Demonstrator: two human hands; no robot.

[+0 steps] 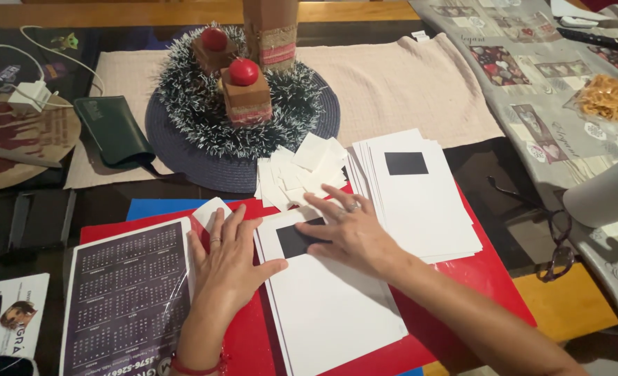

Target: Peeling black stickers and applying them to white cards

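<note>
My left hand (229, 257) lies flat, fingers spread, on the left edge of a white card (337, 313) and on a red sheet (493, 278) beneath it. My right hand (347, 230) presses flat on a black rectangle (293, 240) at the top of that card, fingers together. Just right of it sits a fanned stack of white cards (427, 209); the top one carries a black rectangle (406, 163). A pile of small white paper pieces (298, 170) lies just beyond my fingers. A dark calendar sheet (128, 299) in clear wrap lies left of my left hand.
A tinsel wreath centrepiece (243, 104) with red balls on blocks stands behind on a dark round mat. A dark green pouch (114, 132) and a white charger (30, 94) lie at the left. Eyeglasses (556, 240) rest at the right, near a patterned cloth (552, 90).
</note>
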